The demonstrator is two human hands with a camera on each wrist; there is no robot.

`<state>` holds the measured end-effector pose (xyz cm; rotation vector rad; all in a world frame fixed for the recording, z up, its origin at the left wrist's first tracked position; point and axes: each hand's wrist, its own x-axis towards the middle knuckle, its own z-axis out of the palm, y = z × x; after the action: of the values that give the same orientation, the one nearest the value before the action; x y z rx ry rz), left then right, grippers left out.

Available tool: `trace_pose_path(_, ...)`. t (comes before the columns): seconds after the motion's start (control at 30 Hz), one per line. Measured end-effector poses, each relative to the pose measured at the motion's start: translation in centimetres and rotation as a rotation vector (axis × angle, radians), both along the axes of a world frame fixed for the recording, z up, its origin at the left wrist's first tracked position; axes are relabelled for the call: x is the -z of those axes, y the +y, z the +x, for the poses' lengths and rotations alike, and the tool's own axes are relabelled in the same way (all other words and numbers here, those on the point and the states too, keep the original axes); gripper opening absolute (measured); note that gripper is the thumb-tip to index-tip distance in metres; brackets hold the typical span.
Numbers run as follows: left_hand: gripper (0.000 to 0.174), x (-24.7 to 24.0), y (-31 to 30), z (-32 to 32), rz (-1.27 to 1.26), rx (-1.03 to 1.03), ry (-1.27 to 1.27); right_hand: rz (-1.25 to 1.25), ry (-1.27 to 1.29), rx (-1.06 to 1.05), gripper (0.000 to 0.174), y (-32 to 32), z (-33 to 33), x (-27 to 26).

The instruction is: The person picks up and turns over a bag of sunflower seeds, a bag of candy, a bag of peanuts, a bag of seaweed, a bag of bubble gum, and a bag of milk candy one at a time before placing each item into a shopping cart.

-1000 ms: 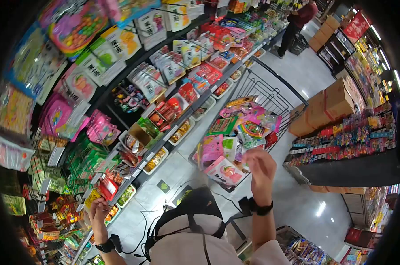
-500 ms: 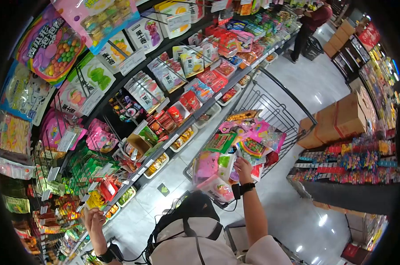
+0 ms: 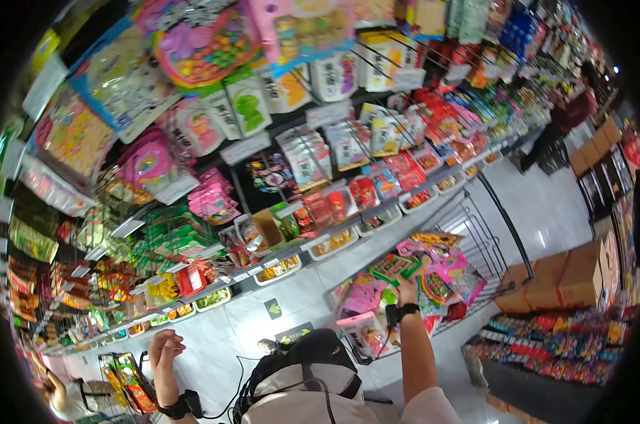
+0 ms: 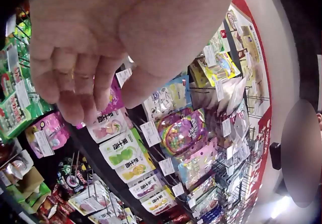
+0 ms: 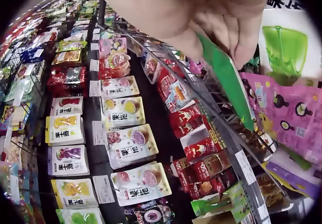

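Note:
The right hand (image 3: 407, 292) is over the packets in the wire shopping cart (image 3: 512, 274). In the right wrist view this hand (image 5: 216, 25) pinches the edge of a green packet (image 5: 226, 80), beside a pink bag (image 5: 287, 108) and a white bag with a green picture (image 5: 286, 43). Around it in the cart lie a rainbow candy bag (image 3: 434, 288) and a peach packet (image 3: 367, 333). The left hand (image 3: 164, 359) hangs in the air before the shelves, its fingers loosely bent and holding nothing; the left wrist view shows this hand (image 4: 95, 48) in front of hanging bags.
Shelves of hanging candy bags (image 3: 200, 127) run along the left, with a row of white trays (image 3: 277, 270) at their lower edge. Cardboard boxes (image 3: 556, 277) and a dark display stand (image 3: 532, 381) are at right. A person (image 3: 560, 127) stands up the aisle; another person (image 3: 66, 396) is at lower left.
The head view has turned, so shelves and cart sit further right. The right hand moved from above the cart down to its packets and now grips a green one. The left hand stays empty.

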<state>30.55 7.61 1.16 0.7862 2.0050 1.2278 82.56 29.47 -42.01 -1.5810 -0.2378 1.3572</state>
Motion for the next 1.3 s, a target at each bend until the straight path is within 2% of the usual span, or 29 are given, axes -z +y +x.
trace_pose_path(0.1, 0.026, 0.1, -1.7, -0.9, 0.044, -0.033, -0.05, -0.047, 0.004, -0.073, 0.029, 0.0, 1.6, 1.9)
trace_pose_path(0.17, 0.025, 0.0, -2.7, -1.5, 0.075, -0.051, -0.071, -0.045, -0.001, 0.036, 0.03, -0.4, 1.1, 1.2)
trace_pose_path(0.23, 0.024, -0.5, -3.3, -2.2, 0.098, -0.049, -0.085, 0.062, -0.054, 0.055, 0.031, -1.0, 1.4, 2.6)
trace_pose_path(0.3, 0.022, -0.4, -4.5, -3.6, 0.113, -0.027, -0.1, 0.067, -0.072, 0.094, 0.032, -2.7, 0.3, -1.7)
trace_pose_path(0.37, 0.021, -0.2, -5.5, -5.4, 0.156, -0.001, -0.133, 0.136, -0.127, 0.177, 0.032, -4.1, -0.8, -4.0)
trace_pose_path(0.43, 0.02, 0.0, -6.8, -7.3, 0.189, 0.018, -0.163, 0.335, -0.151, 0.169, 0.032, -6.1, -1.9, -6.2)
trace_pose_path(0.5, 0.019, 0.0, -7.8, -9.5, 0.214, 0.032, -0.19, 0.513, -0.168, 0.03, 0.03, -7.7, -2.4, -8.8)
trace_pose_path(0.57, 0.019, 0.2, -8.8, -11.3, 0.252, 0.039, -0.22, 0.622, -0.267, -0.024, 0.027, -9.5, -5.3, -14.4)
trace_pose_path(0.63, 0.019, 0.5, -9.6, -13.1, 0.301, 0.056, -0.244, 0.63, -0.322, -0.156, 0.036, -11.8, -10.2, -23.1)
trace_pose_path(0.73, 0.02, 0.4, -10.8, -15.5, 0.287, 0.111, -0.209, 0.612, -0.453, -0.358, 0.037, -13.7, -14.6, -29.1)
trace_pose_path(0.83, 0.021, 0.7, -11.8, -17.4, 0.276, 0.167, -0.181, 0.583, -0.363, -0.578, 0.037, -16.5, -23.0, -38.1)
trace_pose_path(0.87, 0.022, 0.5, -12.0, -18.0, 0.278, 0.199, -0.14, 0.607, -0.323, -0.652, 0.029, -17.5, -26.7, -41.7)
trace_pose_path(1.0, 0.033, -0.3, -13.6, -19.8, 0.324, 0.272, -0.044, 0.561, -0.196, -0.933, 0.03, -20.2, -34.5, -45.8)
trace_pose_path(1.13, 0.053, -2.6, -15.0, -20.9, 0.366, 0.277, 0.246, 0.559, -0.146, -1.278, 0.033, -21.0, -40.9, -47.6)
trace_pose_path(1.17, 0.053, -2.9, -15.4, -21.1, 0.375, 0.267, 0.236, 0.577, -0.154, -1.384, 0.033, -20.9, -42.5, -48.1)
trace_pose_path(1.2, 0.053, -3.6, -15.7, -21.2, 0.385, 0.257, 0.23, 0.44, -0.195, -1.482, 0.035, -21.1, -44.0, -50.2)
trace_pose_path(1.23, 0.053, -4.0, -16.0, -21.5, 0.396, 0.244, 0.226, 0.493, -0.179, -1.57, 0.035, -20.8, -45.1, -50.0)
trace_pose_path(1.3, 0.053, -3.3, -17.0, -21.9, 0.379, 0.375, 0.12, 0.6, -0.143, -1.748, 0.036, -19.9, -46.8, -49.0)
